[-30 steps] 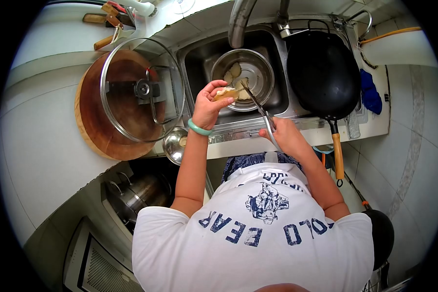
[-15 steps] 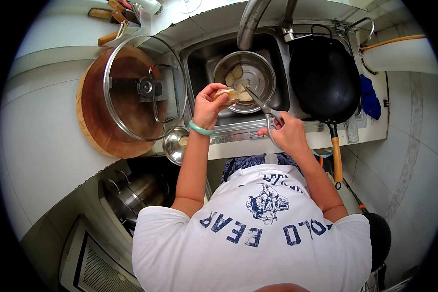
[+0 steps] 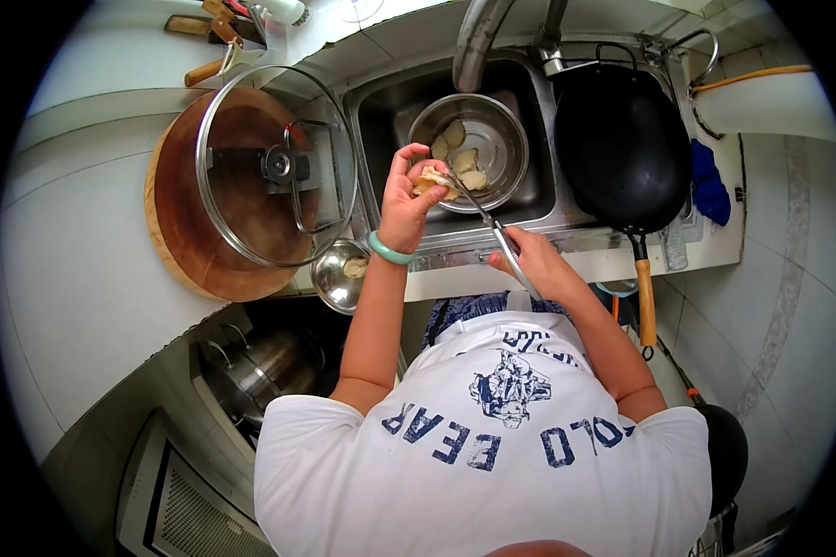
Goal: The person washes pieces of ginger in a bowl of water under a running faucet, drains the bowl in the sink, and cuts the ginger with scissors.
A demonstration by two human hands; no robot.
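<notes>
My left hand [image 3: 407,200], with a green bangle at the wrist, pinches a pale yellowish piece of food [image 3: 434,182] over the near left rim of a steel bowl [image 3: 520,172]. The exact kind of food is not clear. My right hand [image 3: 541,265] grips a pair of kitchen scissors [image 3: 499,230], blades pointing up and left, tips touching the piece. Several pale flat pieces [image 3: 469,165] lie in the bowl, which stands in the sink [image 3: 381,111]. Left of my left forearm, a small steel bowl [image 3: 330,288] holds a pale piece [image 3: 354,267].
A black wok [image 3: 618,153] with a wooden handle lies across the sink's right side. The faucet [image 3: 474,56] hangs over the bowl. At left, a glass lid [image 3: 241,213] and a cleaver rest on a round wooden board [image 3: 172,232]. A blue cloth [image 3: 709,186] lies far right.
The scissors have turned and their tips now meet the held piece. My left hand has shifted slightly up and right, turning the piece. Another cut piece shows in the bowl.
</notes>
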